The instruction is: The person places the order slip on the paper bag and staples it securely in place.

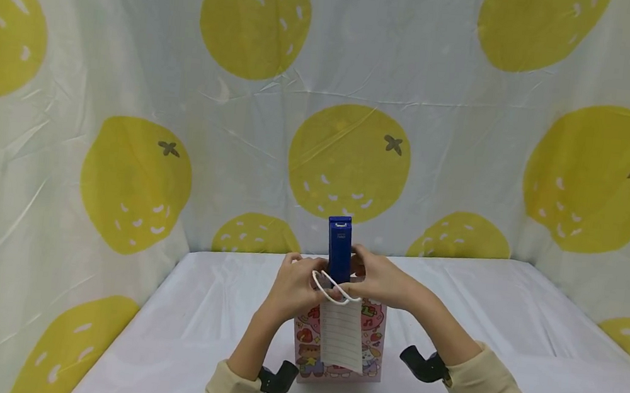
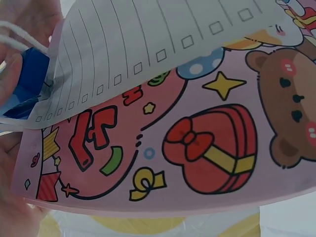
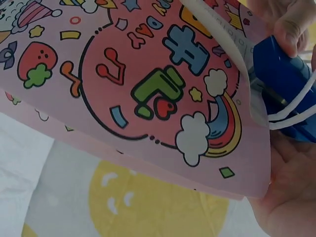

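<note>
A blue stapler (image 1: 339,249) stands upright at the top edge of a pink cartoon-printed gift bag (image 1: 374,354). Its lower end lies over the upper edge of a lined paper slip (image 1: 341,338), which hangs down the bag's front. My left hand (image 1: 296,288) grips the stapler from the left, beside the bag's top edge. From the right, my right hand (image 1: 383,282) holds the stapler too, fingers bent around it. White rope handles (image 1: 334,290) loop over the thumbs and the stapler's lower end. In the right wrist view, a fingertip presses the blue stapler (image 3: 281,69). Some fingers are hidden behind the bag.
The bag stands on a white-covered table (image 1: 470,300). Behind and on both sides hangs a white curtain (image 1: 242,120) with yellow fruit prints. Dark curved wrist pieces (image 1: 278,379) sit at both cuffs.
</note>
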Demonstrator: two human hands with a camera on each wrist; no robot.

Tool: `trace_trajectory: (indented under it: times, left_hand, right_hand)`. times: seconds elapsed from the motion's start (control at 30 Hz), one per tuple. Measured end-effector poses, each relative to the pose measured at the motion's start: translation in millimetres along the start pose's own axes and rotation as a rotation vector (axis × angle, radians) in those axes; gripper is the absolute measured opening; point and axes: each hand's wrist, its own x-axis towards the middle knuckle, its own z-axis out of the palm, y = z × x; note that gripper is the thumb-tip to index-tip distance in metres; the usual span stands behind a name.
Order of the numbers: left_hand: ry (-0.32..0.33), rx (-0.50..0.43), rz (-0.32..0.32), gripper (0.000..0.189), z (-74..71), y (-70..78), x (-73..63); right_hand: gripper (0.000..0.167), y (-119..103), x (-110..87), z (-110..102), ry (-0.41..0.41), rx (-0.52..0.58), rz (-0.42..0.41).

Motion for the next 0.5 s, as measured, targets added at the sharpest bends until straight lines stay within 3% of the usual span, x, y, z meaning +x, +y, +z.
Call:
trace_trajectory:
  times: [0.37, 0.5]
  left_hand:
    - [-0.018, -0.05, -0.029, 0.045, 1.5, -1.6, -1.5]
    - [-0.015, -0.041, -0.028, 0.048, 1.2, -0.8, -1.3]
  right_hand:
    - [0.077, 5.3, -0.5, 7.3, 0.017, -0.22, 0.089]
    - [0.073, 4.7, 0.3, 9.1, 0.034, -0.245, 0.08]
